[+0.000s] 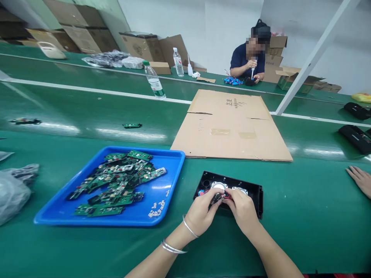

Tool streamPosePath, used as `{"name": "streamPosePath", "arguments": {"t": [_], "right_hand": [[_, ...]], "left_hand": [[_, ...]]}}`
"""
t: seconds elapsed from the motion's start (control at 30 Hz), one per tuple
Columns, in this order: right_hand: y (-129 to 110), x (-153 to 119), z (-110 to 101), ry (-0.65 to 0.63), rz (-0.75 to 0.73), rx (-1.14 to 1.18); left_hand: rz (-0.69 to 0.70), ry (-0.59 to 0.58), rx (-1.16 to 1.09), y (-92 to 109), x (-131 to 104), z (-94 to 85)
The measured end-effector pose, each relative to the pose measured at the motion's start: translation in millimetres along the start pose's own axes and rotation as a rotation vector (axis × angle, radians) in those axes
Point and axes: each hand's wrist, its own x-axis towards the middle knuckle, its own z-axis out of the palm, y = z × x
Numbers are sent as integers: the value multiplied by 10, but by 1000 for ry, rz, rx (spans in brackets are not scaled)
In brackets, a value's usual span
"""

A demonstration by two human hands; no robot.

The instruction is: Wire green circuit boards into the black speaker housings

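In the head camera view, the person's left hand [199, 211] and right hand [245, 210] meet over a black rectangular plastic housing [259, 200], open side up on a smooth green worktop [304, 231]. The left thumb and fingers are closed on a small dark part [216, 199], whose exact shape is hidden by the fingertips. The right thumb and fingers are pinched together on thin red wires [227, 196], just beside the left fingertips. Two round pale speaker-like discs [218, 186] sit inside the housing, partly covered by the hands, and a small blue and red piece shows near its left end.

To the left of the housing, a shallow blue plastic tray [174, 170] holds a loose pile of narrow green circuit boards [127, 173], some overlapping. Beyond the housing lies a flat brown cardboard sheet [232, 139] with dark handwriting and strips of tape. A clear plastic bottle with a green cap [156, 83] stands behind the tray, to the left of the sheet. Across the tables, a co-worker in a dark shirt [239, 61] holds a white slender tool over a dark object, with blue items nearby. At the right edge, another person's hand [361, 179] rests on the worktop
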Motion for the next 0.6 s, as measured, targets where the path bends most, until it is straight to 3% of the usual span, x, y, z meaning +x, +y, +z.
{"name": "streamPosePath", "arguments": {"t": [0.13,0.27,0.33,0.5,0.6], "right_hand": [[53,32,-172,-90,81,-75],[85,56,-358,-305,54,-331],[65,41,-382,-348,81,-353],[35,-159,-429,-221,169,-326],[181,-393,-618,-89,289,-348]], "left_hand": [[-14,49,16,29,2,16],[-2,101,41,31,-27,-30],[10,113,53,10,-53,-56],[59,90,79,-30,-131,-36],[137,79,104,-5,-161,3]]}}
